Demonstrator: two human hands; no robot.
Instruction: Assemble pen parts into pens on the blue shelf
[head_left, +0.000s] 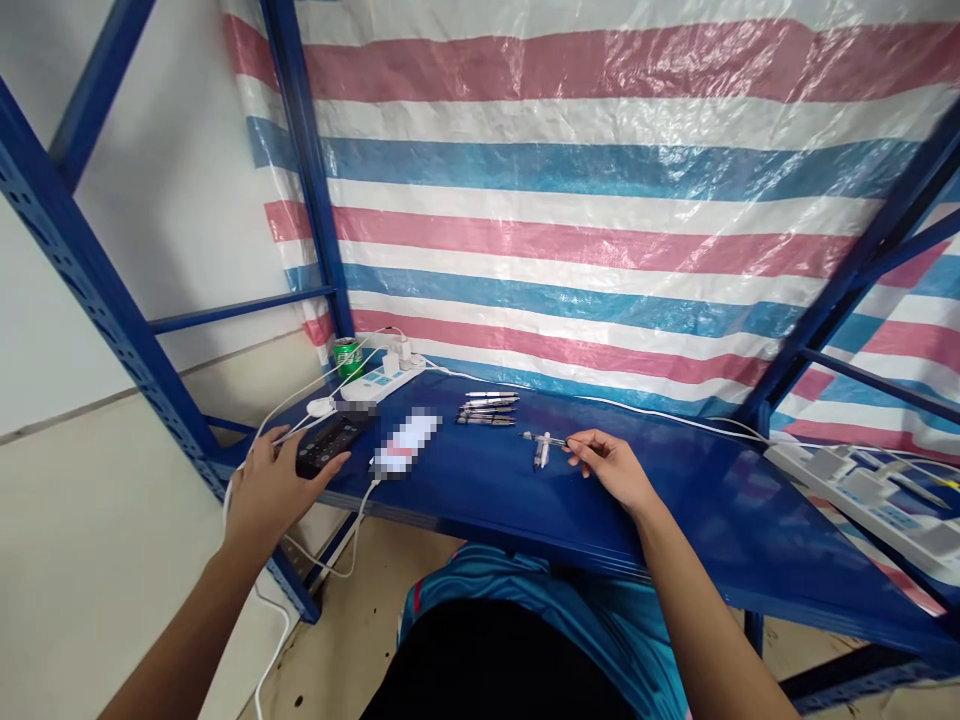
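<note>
At the table's left end, my left hand (274, 480) is closed around the near end of a black phone (328, 443), thumb on one side and fingers on the other. My right hand (604, 465) pinches a slim pen (553, 440) between thumb and fingertips, pointing left. Beneath it, on the blue table (465, 490), lies a short whitish, dark-ended piece (541, 456); whether the two touch I cannot tell. Several pens (487, 408) lie side by side farther back. Between the hands rests a second phone (405, 443) with a lit, blurred screen and a white cable plugged in.
Behind the phones stand a white power strip (382, 380) with chargers and a green can (347, 357). White cables drape over the left edge. Another power strip (862, 500) is at the right. Blue metal posts (307, 170) and a striped plastic sheet (562, 230) enclose the table.
</note>
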